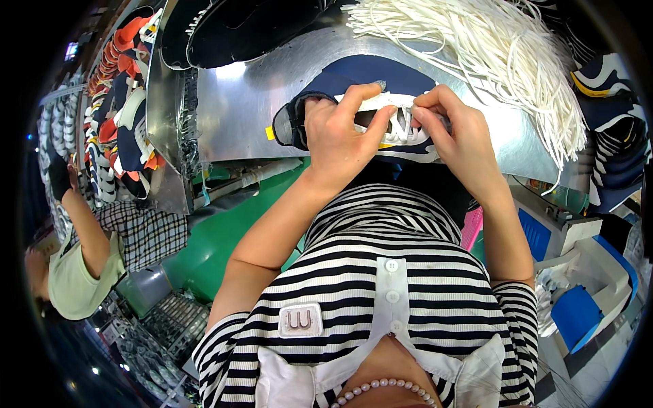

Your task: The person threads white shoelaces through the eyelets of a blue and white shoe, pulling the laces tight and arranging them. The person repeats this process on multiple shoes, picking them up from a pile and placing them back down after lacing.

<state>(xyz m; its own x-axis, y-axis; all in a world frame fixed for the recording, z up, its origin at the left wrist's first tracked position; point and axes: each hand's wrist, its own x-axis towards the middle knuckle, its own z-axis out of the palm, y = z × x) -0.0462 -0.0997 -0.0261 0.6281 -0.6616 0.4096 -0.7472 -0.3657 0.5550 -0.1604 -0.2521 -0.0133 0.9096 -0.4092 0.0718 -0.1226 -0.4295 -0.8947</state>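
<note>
A navy and white shoe upper [354, 78] lies on a shiny metal table [238, 102] in front of me. My left hand [337, 136] grips it from the near side, thumb and fingers over the white lace area. My right hand [452, 132] pinches a white lace at the eyelets [401, 122], fingertips close to the left hand's. A big heap of white laces [490, 47] lies on the table just beyond my right hand.
Dark shoe parts [231, 27] lie at the table's far side. Racks of orange, navy and white uppers [122, 102] stand left, where another person [81, 258] works. More navy uppers [612, 122] are piled right. Blue and white bins [585, 299] sit lower right.
</note>
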